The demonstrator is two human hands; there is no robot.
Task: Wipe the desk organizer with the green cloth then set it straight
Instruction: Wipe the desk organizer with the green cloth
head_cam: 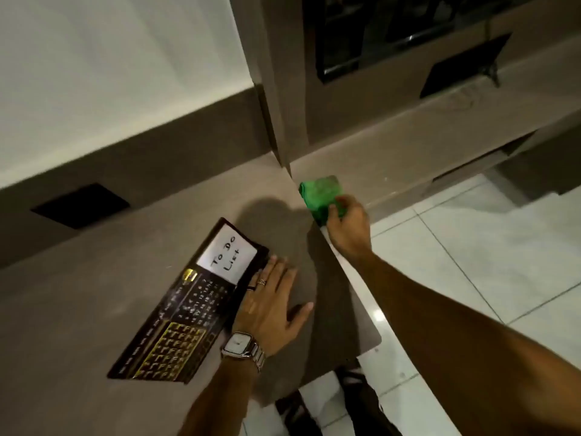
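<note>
The desk organizer (185, 313) is a flat black board with gold calendar print and a white "To Do List" note, lying askew on the beige desk (94, 309). My left hand (270, 303), with a watch and rings, rests flat on the desk against the organizer's right edge. A folded green cloth (320, 191) lies at the desk's right edge near the corner. My right hand (347, 225) reaches over it, fingertips pinching its near side.
A brown cabinet (283, 89) with a dark glass door stands behind the desk corner. A black square cut-out (80, 206) sits in the desk's back left. White floor tiles (471, 247) lie to the right, my dark shoes below.
</note>
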